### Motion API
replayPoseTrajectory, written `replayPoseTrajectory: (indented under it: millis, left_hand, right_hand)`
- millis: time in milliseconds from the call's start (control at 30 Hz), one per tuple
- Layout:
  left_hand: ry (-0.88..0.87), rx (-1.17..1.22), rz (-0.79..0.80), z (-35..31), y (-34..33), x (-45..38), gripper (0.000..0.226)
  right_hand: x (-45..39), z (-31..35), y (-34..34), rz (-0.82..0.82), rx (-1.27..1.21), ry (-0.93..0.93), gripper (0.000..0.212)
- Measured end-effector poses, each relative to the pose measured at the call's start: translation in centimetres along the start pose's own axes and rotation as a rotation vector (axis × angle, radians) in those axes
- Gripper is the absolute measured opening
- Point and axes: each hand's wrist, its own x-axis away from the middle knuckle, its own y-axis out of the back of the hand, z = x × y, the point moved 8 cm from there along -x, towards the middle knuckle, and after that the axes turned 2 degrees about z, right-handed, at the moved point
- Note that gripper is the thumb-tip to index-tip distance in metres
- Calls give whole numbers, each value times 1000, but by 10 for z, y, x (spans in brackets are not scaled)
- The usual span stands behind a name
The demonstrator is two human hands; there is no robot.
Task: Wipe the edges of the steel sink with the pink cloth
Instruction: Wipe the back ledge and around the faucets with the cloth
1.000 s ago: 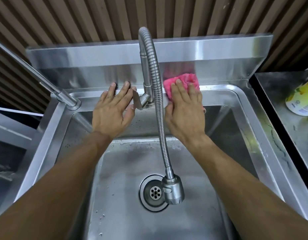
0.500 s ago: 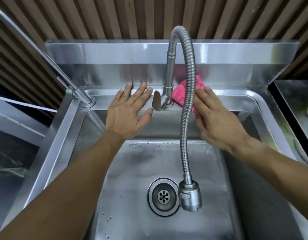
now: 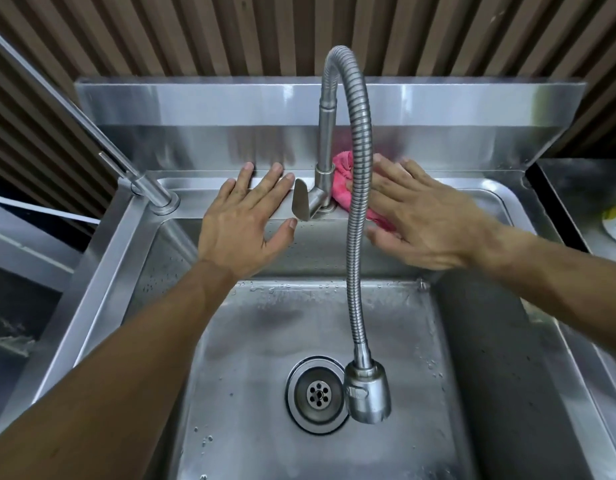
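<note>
Right hand [image 3: 428, 220] spread flat, pressing pink cloth [image 3: 341, 183] against back rim of steel sink [image 3: 209, 199], just right of faucet base [image 3: 322, 199]. Left hand [image 3: 246, 223] splayed, palm down, on rim left of faucet lever [image 3: 300, 202]. Slatted wall [image 3: 195, 32] behind.

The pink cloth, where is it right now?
The pink cloth lies on the sink's back rim, pressed under the right hand, just right of the faucet base.
</note>
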Motion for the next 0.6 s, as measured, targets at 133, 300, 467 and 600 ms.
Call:
replayPoseTrajectory:
  millis: [133, 300, 467, 600]
  left_hand:
    - [8, -18, 19, 3, -1, 0, 68]
    - [2, -28, 1, 2, 0, -1, 67]
    - [13, -15, -16, 2, 3, -1, 67]
    - [6, -12, -18, 0, 4, -1, 67]
  right_hand:
    - [-9, 25, -2, -75, -86, 7, 63]
    - [-6, 3, 21, -160, -121, 116, 57]
    - [-2, 14, 36, -386, 248, 422, 44]
    - [8, -8, 21, -273, 280, 391, 47]
